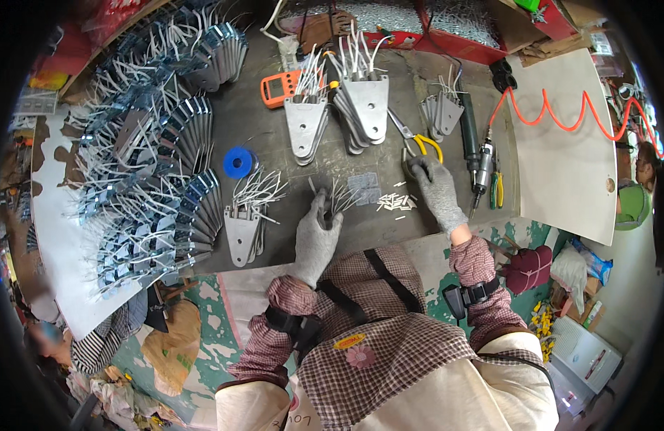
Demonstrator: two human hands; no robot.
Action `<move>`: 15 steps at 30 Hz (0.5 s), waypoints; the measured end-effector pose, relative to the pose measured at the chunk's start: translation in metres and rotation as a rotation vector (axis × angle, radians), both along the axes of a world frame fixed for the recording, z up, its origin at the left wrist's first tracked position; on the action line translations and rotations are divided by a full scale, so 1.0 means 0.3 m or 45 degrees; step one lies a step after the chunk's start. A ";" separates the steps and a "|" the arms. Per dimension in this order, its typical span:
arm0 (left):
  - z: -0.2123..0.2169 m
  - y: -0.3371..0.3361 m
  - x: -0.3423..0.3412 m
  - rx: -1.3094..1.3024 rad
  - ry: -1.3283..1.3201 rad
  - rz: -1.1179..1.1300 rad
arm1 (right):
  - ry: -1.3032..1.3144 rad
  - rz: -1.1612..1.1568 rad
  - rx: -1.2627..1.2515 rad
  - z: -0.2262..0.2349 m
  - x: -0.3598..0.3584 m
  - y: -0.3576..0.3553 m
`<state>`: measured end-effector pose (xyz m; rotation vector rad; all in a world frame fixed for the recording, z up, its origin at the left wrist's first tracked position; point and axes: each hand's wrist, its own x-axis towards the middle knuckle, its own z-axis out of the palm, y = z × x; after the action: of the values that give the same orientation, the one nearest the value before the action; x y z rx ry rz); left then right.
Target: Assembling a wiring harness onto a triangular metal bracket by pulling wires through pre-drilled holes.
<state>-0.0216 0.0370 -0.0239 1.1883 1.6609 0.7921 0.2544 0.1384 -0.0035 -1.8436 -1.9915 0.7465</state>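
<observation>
My left hand point(317, 241), in a grey knit glove, lies over the table's near part with thumb and fingers apart. Just right of its fingers is a bunch of thin stripped wires point(342, 195); whether they touch is unclear. My right hand point(436, 190), gloved alike, has its fingers loosely bent and apart beside the yellow handles of pliers point(424, 146). I cannot make out contact with the handles. Between my hands lie short white sleeve pieces point(396, 202) and a small translucent grey sheet point(365, 188). A stack of grey metal plates with white wires point(242, 233) sits left of my left hand.
Many wired plates point(192, 144) fan out along the left. More plate stacks point(368, 100), an orange meter point(274, 89) and a blue spool point(238, 162) stand farther back. At right are a power screwdriver point(483, 169) with a coiled orange hose point(562, 122) and green-yellow pliers point(496, 190).
</observation>
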 end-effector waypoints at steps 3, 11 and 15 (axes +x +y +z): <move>0.041 0.099 0.022 -0.251 -0.371 0.158 | -0.106 0.142 -0.077 -0.025 -0.001 -0.006; 0.000 0.125 0.039 0.037 -0.404 0.151 | -0.450 0.556 -0.051 -0.104 -0.020 -0.003; -0.011 0.127 0.028 0.027 -0.375 0.125 | -0.424 0.624 -0.096 -0.067 -0.052 -0.001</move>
<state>-0.0132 0.0751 -0.0272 0.9574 1.4778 0.9971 0.2387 0.1382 -0.0236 -1.6124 -2.7200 0.6779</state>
